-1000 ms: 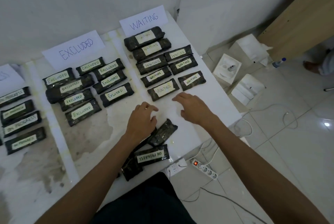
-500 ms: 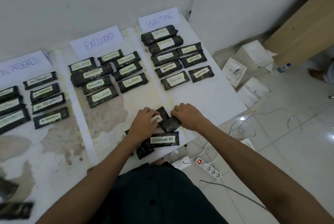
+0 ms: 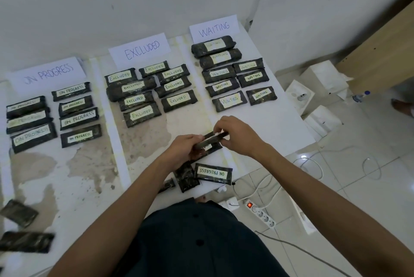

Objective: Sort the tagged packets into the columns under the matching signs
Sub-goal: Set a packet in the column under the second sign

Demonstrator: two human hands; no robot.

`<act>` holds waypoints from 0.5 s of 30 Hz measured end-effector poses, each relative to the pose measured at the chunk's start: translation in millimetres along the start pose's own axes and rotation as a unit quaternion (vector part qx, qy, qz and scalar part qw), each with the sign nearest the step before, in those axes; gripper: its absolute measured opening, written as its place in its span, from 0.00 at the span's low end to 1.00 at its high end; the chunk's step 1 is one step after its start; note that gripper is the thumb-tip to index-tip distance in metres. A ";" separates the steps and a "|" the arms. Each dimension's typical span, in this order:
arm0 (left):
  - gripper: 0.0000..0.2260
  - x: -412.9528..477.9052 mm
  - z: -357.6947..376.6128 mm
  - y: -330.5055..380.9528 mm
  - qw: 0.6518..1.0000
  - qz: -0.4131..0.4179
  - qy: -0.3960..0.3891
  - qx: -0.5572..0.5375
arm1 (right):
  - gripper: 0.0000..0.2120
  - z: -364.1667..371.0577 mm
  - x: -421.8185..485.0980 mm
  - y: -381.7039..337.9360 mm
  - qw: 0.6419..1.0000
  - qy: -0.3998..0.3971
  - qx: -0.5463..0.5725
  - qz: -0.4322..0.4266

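Observation:
Three paper signs lean on the wall: ON PROGRESS [image 3: 48, 73], EXCLUDED [image 3: 141, 49] and WAITING [image 3: 214, 28]. Several dark tagged packets lie in a column under each sign. Both hands hold dark packets [image 3: 210, 138] edge-up above the table's near edge. My left hand [image 3: 182, 150] grips their left end, and my right hand [image 3: 235, 134] pinches the right end. A tag on one held packet shows partly and I cannot read it. Below the hands lies a packet tagged ON PROGRESS [image 3: 213, 173], with an untagged-side packet [image 3: 186, 177] beside it.
The white table [image 3: 280, 124] ends just right of the WAITING column. Two more dark packets [image 3: 22, 227] lie at the near left. On the floor to the right are white boxes [image 3: 322, 95], cables and a power strip [image 3: 261, 211]. A wooden panel [image 3: 380, 53] leans at far right.
Both hands reached down to the loose packets near the table's edge, took hold of some and lifted them off the table. The view shifted left, showing the ON PROGRESS column.

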State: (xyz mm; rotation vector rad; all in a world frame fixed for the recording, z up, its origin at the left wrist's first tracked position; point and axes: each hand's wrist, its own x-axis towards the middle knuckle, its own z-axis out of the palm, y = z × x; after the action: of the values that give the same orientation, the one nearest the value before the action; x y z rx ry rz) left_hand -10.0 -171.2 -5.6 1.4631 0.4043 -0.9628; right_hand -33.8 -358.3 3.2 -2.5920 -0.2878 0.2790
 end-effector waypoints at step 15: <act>0.16 -6.3 -17.1 -5.3 0.991 0.056 -0.009 -0.122 | 0.30 0.9 14.4 -28.3 0.842 0.030 0.468 0.265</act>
State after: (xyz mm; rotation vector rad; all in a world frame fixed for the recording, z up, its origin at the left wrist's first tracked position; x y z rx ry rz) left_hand -12.3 -152.4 -6.4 1.2414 0.4071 -0.8064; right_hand -24.5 -330.3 14.9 -1.6335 0.5015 0.4002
